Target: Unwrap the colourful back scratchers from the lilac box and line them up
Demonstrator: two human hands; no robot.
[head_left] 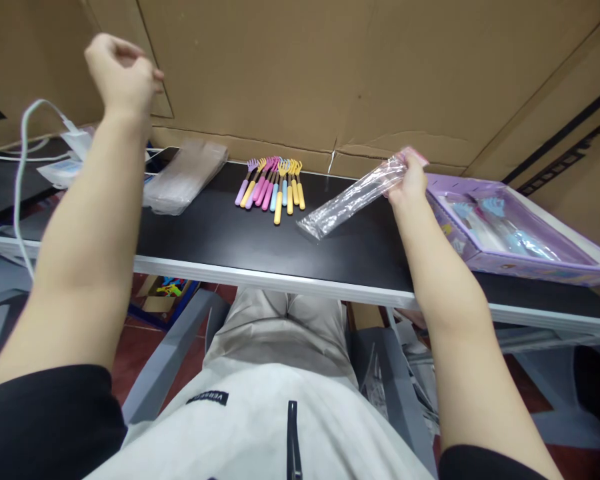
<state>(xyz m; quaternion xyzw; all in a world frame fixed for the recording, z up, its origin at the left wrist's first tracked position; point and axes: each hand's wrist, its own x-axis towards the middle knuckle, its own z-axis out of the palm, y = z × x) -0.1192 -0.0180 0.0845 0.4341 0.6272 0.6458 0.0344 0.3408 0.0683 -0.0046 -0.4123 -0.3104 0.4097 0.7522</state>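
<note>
My right hand (409,181) grips one end of a clear plastic sleeve (353,198) that slants down to the black table top (230,233). Whether anything is inside the sleeve I cannot tell. My left hand (123,73) is raised high at the upper left, fingers curled into a loose fist, with nothing visible in it. A row of several small forks (274,183) with purple, yellow, pink and blue handles lies at the table's back middle, between my hands.
A stack of clear plastic bags (185,177) lies left of the forks. A purple box with utensils (510,230) sits at the right. A white charger and cable (75,140) rest at far left. Cardboard (330,73) walls the back.
</note>
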